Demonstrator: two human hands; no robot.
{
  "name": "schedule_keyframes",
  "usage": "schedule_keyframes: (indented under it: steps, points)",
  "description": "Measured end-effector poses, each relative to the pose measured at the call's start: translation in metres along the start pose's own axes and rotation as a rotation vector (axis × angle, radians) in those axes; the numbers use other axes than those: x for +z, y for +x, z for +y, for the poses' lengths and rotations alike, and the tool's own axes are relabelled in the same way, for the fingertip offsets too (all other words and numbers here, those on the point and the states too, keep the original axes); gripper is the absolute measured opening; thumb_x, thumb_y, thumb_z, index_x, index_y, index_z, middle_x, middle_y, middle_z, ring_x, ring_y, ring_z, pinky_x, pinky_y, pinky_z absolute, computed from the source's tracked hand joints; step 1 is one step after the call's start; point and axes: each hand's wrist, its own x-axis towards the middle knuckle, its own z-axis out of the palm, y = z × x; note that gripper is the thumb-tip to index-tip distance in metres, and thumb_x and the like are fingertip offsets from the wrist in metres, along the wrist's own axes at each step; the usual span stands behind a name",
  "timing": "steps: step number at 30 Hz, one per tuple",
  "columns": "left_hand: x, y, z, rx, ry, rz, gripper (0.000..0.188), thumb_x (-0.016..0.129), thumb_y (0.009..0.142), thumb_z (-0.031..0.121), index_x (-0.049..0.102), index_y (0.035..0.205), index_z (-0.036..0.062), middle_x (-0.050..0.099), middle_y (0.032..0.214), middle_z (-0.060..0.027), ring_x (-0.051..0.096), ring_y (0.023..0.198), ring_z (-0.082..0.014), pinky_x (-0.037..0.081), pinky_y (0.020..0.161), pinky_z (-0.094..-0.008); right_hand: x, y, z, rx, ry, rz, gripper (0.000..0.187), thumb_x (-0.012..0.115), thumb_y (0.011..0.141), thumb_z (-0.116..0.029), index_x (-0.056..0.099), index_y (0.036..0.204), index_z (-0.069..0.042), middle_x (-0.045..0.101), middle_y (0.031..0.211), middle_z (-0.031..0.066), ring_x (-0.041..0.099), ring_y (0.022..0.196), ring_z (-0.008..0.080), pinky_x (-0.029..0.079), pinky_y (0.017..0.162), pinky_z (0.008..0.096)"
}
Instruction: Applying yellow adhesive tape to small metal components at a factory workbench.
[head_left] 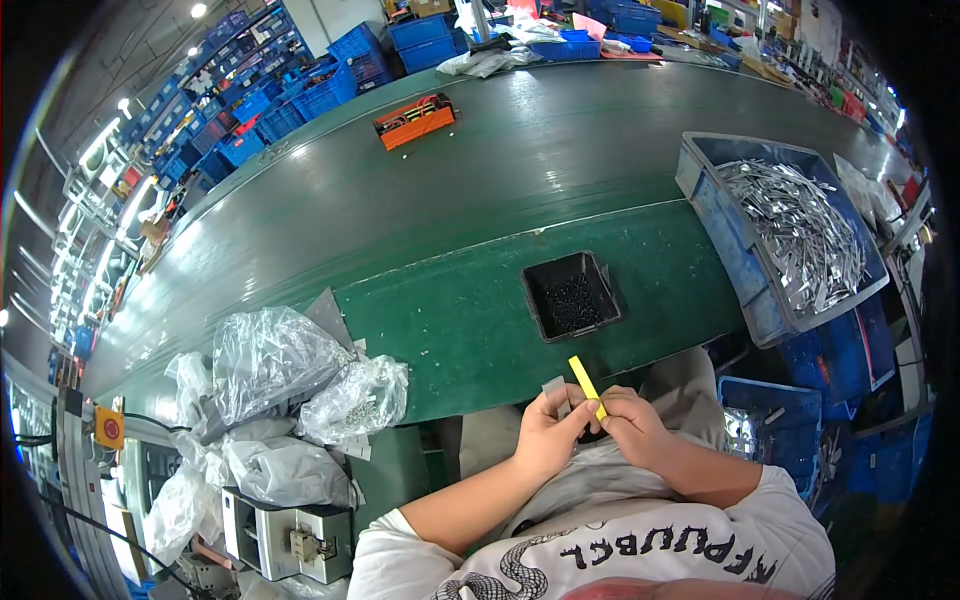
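A dark conveyor belt (600, 120) sweeps across the far side of your workspace. Nearer you runs a green bench (450, 320). On your right, a large blue crate (718, 228), tilted in view, is heaped with shiny metal strips (800, 240); a bump against it could shake some loose from the pile. On your left, clear plastic bags (275, 360) are bunched at the bench edge and could slide off if an elbow caught them.

Straight ahead, near the bench's front edge, sits a square black bin (585, 331) of small black parts (570, 300). A forward knock from your knuckles could tip it and scatter them.

Your left hand (553, 432) and right hand (637, 428) meet just beyond that edge, above your lap. The right thumb and forefinger appear pinched on a slim yellow strip (584, 377). The left fingers are curled, thumb tip at the strip's side; whether they grip it too, I cannot tell.

The strip lies between your hands, its lower end at the fingertips, most of its length sticking out toward the bin. Held so near one end, it could twist or drop into your lap if the pinch loosened. A small pale flat piece (551, 384) pokes up beside your left fingers.
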Motion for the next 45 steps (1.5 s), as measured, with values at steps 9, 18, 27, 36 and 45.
schedule_keyframes:
  steps: [9,18,27,36,45]
  points:
    - [0.001,0.000,0.001,0.010,0.000,0.001,0.014,0.062,0.096,0.014,0.060,0.085,0.0045,0.064,0.073,-0.0009,0.050,0.064,-0.0039,0.038,0.056,-0.0200,0.001,-0.001,0.004,-0.004,0.014,0.006,0.015,0.049,0.084,-0.006,0.062,0.079,-0.004,0.060,0.083,0.0093,0.054,0.089,0.0256,0.039,0.086,0.0383]
    - [0.000,0.000,-0.004,-0.009,-0.034,0.000,0.014,0.062,0.096,0.014,0.060,0.086,0.0047,0.065,0.074,-0.0018,0.050,0.063,-0.0045,0.039,0.057,-0.0201,0.002,-0.003,0.006,0.087,0.178,-0.010,0.014,0.048,0.084,-0.002,0.061,0.079,0.000,0.056,0.082,0.0111,0.052,0.086,0.0235,0.043,0.078,0.0339]
    - [-0.006,0.001,-0.008,0.006,-0.058,-0.016,0.010,0.063,0.096,0.016,0.063,0.096,0.0062,0.066,0.080,0.0001,0.051,0.065,-0.0036,0.038,0.057,-0.0192,0.000,0.003,0.001,0.096,0.155,-0.019,0.013,0.047,0.081,-0.001,0.059,0.078,0.000,0.055,0.080,0.0100,0.050,0.086,0.0229,0.042,0.079,0.0335]
    - [-0.005,-0.006,-0.008,-0.020,-0.017,-0.046,0.010,0.064,0.095,0.015,0.063,0.092,0.0062,0.064,0.076,0.0017,0.047,0.060,-0.0032,0.037,0.055,-0.0193,0.008,-0.008,0.009,0.057,0.104,0.043,0.013,0.046,0.078,0.001,0.059,0.078,-0.003,0.057,0.081,0.0096,0.051,0.085,0.0255,0.042,0.078,0.0358]
    - [-0.005,0.007,0.005,-0.047,-0.199,0.100,0.012,0.061,0.095,0.013,0.061,0.089,0.0027,0.064,0.075,-0.0033,0.059,0.063,-0.0102,0.043,0.056,-0.0230,-0.008,0.010,-0.008,-0.069,0.011,-0.086,0.016,0.060,0.086,-0.005,0.066,0.100,-0.001,0.067,0.095,0.0139,0.062,0.089,0.0297,0.049,0.079,0.0382]
